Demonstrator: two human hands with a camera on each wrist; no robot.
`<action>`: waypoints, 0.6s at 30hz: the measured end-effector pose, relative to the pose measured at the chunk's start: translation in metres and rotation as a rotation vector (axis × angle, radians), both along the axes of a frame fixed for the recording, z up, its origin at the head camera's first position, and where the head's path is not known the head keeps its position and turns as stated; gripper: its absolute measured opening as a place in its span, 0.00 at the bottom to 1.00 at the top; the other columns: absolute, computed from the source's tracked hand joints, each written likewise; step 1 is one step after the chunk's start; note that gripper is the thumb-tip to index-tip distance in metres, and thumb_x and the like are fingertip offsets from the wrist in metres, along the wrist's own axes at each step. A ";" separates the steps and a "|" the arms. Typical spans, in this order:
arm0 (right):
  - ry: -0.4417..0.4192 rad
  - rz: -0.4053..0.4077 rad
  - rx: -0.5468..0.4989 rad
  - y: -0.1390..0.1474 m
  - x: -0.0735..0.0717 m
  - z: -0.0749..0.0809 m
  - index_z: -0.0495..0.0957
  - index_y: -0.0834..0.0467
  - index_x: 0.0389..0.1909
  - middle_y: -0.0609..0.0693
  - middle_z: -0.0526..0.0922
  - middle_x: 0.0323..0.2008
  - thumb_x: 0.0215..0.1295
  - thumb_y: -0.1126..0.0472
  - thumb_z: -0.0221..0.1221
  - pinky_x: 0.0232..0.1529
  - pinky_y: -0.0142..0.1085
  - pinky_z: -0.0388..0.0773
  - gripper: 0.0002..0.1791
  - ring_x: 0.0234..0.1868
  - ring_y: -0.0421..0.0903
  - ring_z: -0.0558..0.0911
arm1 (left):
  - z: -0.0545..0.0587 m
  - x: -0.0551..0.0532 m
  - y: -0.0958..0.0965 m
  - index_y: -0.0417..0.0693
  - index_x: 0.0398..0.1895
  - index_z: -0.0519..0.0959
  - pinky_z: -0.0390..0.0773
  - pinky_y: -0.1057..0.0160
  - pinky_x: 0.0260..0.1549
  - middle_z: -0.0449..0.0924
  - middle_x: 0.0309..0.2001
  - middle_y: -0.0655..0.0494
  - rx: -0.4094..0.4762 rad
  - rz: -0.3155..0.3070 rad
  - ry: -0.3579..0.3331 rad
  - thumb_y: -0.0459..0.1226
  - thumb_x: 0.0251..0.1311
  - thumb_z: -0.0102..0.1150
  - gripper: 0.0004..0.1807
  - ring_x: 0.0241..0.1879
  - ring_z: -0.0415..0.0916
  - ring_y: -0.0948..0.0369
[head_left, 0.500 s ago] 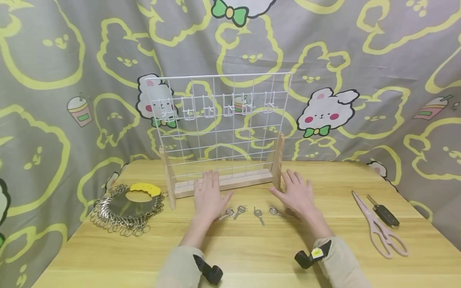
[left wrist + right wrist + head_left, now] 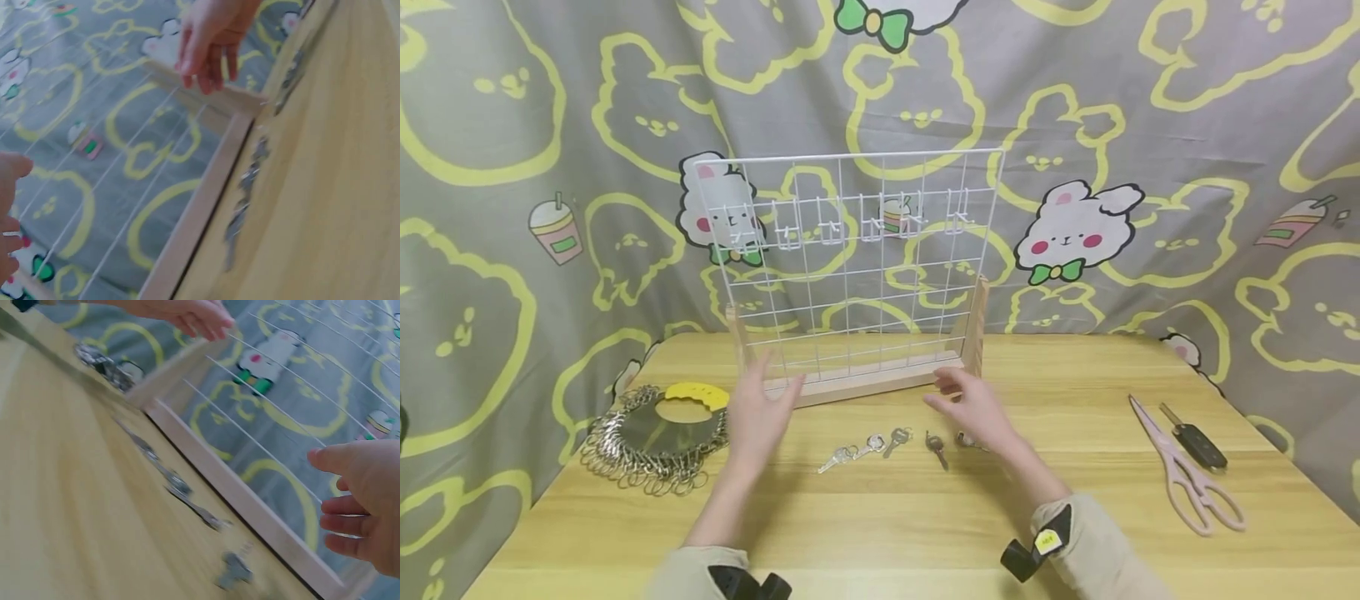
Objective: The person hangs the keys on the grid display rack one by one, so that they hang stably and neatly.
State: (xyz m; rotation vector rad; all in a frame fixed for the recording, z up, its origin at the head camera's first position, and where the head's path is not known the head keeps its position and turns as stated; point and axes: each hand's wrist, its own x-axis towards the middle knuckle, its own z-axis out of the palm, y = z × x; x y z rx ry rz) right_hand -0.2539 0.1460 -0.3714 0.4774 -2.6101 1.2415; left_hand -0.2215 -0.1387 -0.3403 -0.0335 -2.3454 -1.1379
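Observation:
My left hand (image 2: 758, 421) is raised over the table in front of the left foot of a white wire grid rack (image 2: 847, 272), thumb apart from the fingers and holding nothing. My right hand (image 2: 976, 410) hovers near the rack's right end with loosely bent fingers, also holding nothing; the right wrist view shows its palm side (image 2: 369, 506). Several small metal keys lie in a row before the rack, among them a leftmost key (image 2: 837, 458), a middle key (image 2: 898, 441) and a dark-headed key (image 2: 936, 450). The rightmost key (image 2: 965, 438) is partly hidden by my right hand.
White hooks (image 2: 830, 225) hang in a row along the grid's upper part. A key ring holder with a yellow handle (image 2: 697, 392) and many metal rings lies at the left. Pink scissors (image 2: 1183, 475) and a black car key (image 2: 1199, 447) lie at the right. A patterned curtain (image 2: 1075, 133) hangs behind.
My left hand has moved left, uncovering the leftmost key. My right hand has drawn slightly left, its fingers now more bent than before. The keys lie as they did.

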 end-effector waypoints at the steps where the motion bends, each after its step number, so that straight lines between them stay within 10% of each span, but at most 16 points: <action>1: -0.027 0.016 -0.033 -0.006 0.001 -0.001 0.73 0.67 0.53 0.60 0.80 0.43 0.56 0.61 0.64 0.46 0.44 0.78 0.25 0.43 0.53 0.80 | 0.002 0.001 -0.005 0.36 0.64 0.63 0.56 0.41 0.61 0.64 0.63 0.39 0.034 0.020 0.023 0.42 0.58 0.61 0.34 0.61 0.61 0.42; 8: -0.141 0.123 -0.167 -0.041 0.007 -0.010 0.76 0.68 0.45 0.53 0.81 0.35 0.54 0.66 0.65 0.38 0.35 0.78 0.18 0.36 0.46 0.79 | 0.022 -0.003 -0.038 0.41 0.70 0.52 0.51 0.42 0.63 0.55 0.68 0.40 0.132 0.096 0.011 0.43 0.54 0.64 0.44 0.66 0.52 0.43; 18: -0.312 0.210 -0.222 -0.075 0.010 -0.028 0.76 0.70 0.43 0.50 0.79 0.29 0.55 0.67 0.63 0.27 0.34 0.79 0.16 0.27 0.44 0.79 | 0.032 -0.029 -0.064 0.48 0.74 0.37 0.48 0.50 0.66 0.40 0.72 0.47 0.329 -0.073 -0.177 0.47 0.58 0.61 0.51 0.70 0.42 0.50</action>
